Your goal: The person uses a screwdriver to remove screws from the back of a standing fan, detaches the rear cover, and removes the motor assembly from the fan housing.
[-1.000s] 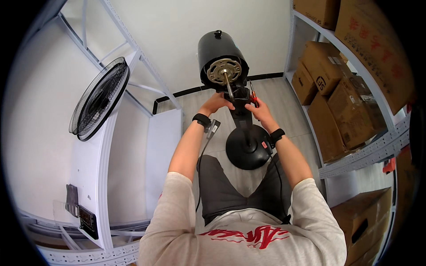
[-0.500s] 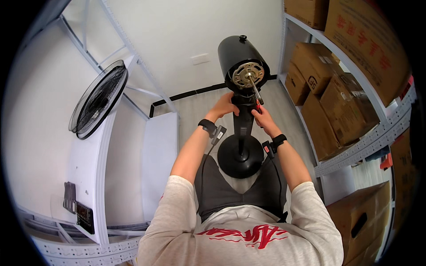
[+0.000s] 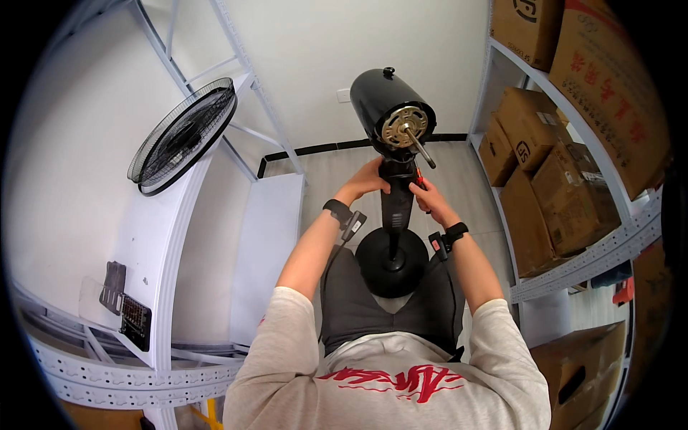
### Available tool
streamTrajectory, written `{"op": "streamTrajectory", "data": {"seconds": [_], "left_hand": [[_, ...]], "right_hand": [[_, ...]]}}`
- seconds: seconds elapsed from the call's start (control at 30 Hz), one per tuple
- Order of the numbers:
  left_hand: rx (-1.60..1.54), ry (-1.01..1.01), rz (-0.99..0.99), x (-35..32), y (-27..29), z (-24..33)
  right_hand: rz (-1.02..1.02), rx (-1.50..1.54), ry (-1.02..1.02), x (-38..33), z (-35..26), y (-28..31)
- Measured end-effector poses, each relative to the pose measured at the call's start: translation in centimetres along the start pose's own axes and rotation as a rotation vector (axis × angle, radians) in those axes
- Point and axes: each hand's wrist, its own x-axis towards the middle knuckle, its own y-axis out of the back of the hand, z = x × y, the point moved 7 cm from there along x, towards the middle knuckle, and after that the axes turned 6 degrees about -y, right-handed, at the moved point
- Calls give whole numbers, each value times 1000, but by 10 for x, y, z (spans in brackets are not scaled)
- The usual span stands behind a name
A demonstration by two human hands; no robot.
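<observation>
Standing on the floor [image 3: 473, 179] between the person's knees: black fan stand [image 3: 393, 247], motor head [image 3: 390, 111] on top | left hand [image 3: 369, 179] fingers wrapped around the neck below the motor | right hand [image 3: 430, 201] fingers closed on a red-handled tool [image 3: 418, 177] beside it | fan grille [image 3: 183, 136] on the white shelf [image 3: 161, 236], well apart at left

Scene evenly and brightly lit; diffuse light, source not seen. Shadows soft and faint. White wall [image 3: 322, 43] rendered near overexposure, no hard glare. Small specular highlight noted on black motor housing [image 3: 380, 97]. Centre sharp, no motion blur seen. Strong fisheye distortion: shelf rails [image 3: 573, 107] bent toward rim. Black vignette recorded at corners; detail softened near edge.
</observation>
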Motion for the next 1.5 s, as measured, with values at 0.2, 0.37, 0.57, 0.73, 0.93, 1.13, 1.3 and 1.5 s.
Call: {"op": "streamTrajectory", "data": {"seconds": [0.2, 0.37, 0.57, 0.73, 0.93, 1.13, 1.3, 1.5], "left_hand": [[-265, -137, 22, -10, 42, 32], [-413, -391, 69, -42, 68, 149], [-235, -350, 206, -37, 59, 179], [-316, -362, 209, -33, 62, 181], [-374, -438, 214, -24, 67, 171], [-378, -490, 198, -25, 65, 165], [-363, -534, 195, -25, 68, 164], [-325, -473, 227, -17, 69, 171]], "right_hand": [[142, 185, 364, -21, -92, 40], [-71, 172, 540, -43, -195, 7], [-378, -97, 567, -46, -242, -46], [-312, -52, 550, -47, -241, -53], [-213, -24, 558, -50, -246, -53], [-172, -74, 598, -60, -251, -60], [-198, -149, 756, -61, -268, -66], [-149, -99, 640, -57, -263, -61]]}}
